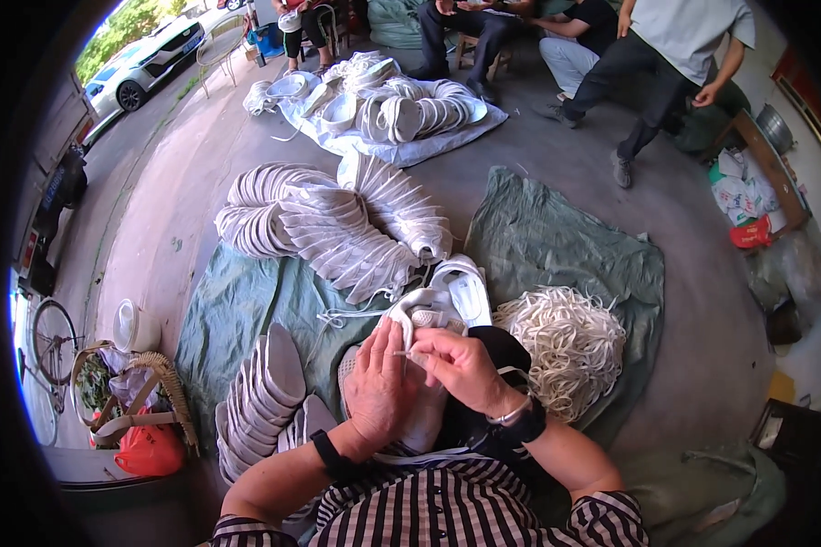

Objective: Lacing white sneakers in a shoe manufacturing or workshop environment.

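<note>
- Nearest, just beyond the striped shirt [433, 510], a pale shoe [420, 424] lies between the two forearms, its toe end partly hidden by the hands.
- The left hand [374, 383] grasps the shoe's side, fingers long and close together over the upper. Holding it firmly there, without squashing the opening, should keep the work steady.
- The right hand [462, 365] pinches a thin white strip, apparently a lace [401, 353], between thumb and forefinger, close to the left fingertips. Whether its tip sits in a hole is too small to tell.
- For a neat result, it seems best to pinch near the lace's tip, push it straight, then draw it through flat and even, without twists.
- Beside the right forearm, a tangled heap of laces [566, 351] sits on the green sheet [566, 219]; strands are best lifted singly to avoid snags.
- Left of the left forearm lean nested shoes [260, 392].
- Just past the hands is another shoe with a white insole [465, 296]; beyond it, shoes are packed in a curved row [356, 228].
- Farther off, more shoes pile on a white sheet [470, 137], with people seated behind.
</note>
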Tool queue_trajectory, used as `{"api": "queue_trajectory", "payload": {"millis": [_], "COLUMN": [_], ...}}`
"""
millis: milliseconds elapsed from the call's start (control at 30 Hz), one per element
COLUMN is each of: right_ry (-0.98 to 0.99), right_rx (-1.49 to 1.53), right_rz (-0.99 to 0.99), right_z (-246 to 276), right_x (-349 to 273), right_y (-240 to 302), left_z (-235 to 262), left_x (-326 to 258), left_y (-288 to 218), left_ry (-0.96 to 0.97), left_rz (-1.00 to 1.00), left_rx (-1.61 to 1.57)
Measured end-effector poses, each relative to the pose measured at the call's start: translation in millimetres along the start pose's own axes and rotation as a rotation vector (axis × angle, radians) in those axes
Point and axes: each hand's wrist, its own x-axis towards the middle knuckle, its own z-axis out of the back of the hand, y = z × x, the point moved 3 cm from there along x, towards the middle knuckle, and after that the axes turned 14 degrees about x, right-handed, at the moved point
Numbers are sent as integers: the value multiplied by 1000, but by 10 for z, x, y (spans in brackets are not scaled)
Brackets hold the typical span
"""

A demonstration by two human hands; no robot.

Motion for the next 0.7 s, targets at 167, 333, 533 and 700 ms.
{"api": "queue_trajectory", "payload": {"millis": [167, 333, 533, 700], "right_ry": [-105, -78, -97, 74], "right_rx": [-434, -406, -626, -923], "right_rz": [514, 140, 590, 553], "right_z": [-109, 71, -58, -124], "right_x": [-404, -617, -313, -69], "right_y": [163, -63, 241, 128], "left_z": [126, 139, 96, 45], "left_x": [-66, -92, -175, -192], "left_y": [9, 148, 142, 108], "left_ry": [-31, 8, 66, 40], "left_rz": [-37, -122, -135, -97], "left_rx": [-9, -173, -83, -108]}}
